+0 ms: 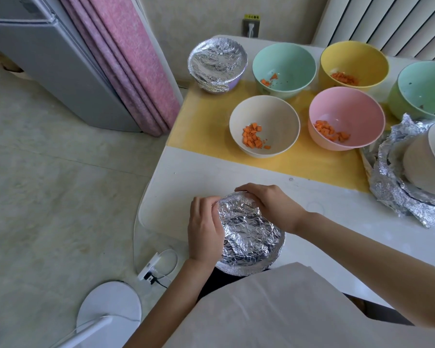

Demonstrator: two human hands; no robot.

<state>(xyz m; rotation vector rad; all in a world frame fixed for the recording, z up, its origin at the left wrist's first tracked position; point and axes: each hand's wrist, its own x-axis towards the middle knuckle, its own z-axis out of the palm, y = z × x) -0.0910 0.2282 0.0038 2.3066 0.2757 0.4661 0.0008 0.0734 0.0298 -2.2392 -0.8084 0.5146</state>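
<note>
While left hand (pixel 205 229) and right hand (pixel 268 205) grip, crinkly foil-covered bowl (pixel 249 238)

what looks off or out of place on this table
The round bowl covered in silver foil, gripped by the left hand and right hand, seems to overhang the white table's near edge. At the right, cream bowls lie tipped on a heap of loose silver foil rather than standing flat.

Both hands, left hand (pixel 205 229) and right hand (pixel 269 205), press foil over a bowl (pixel 249 237) at the table's (pixel 337 237) near edge.
</note>
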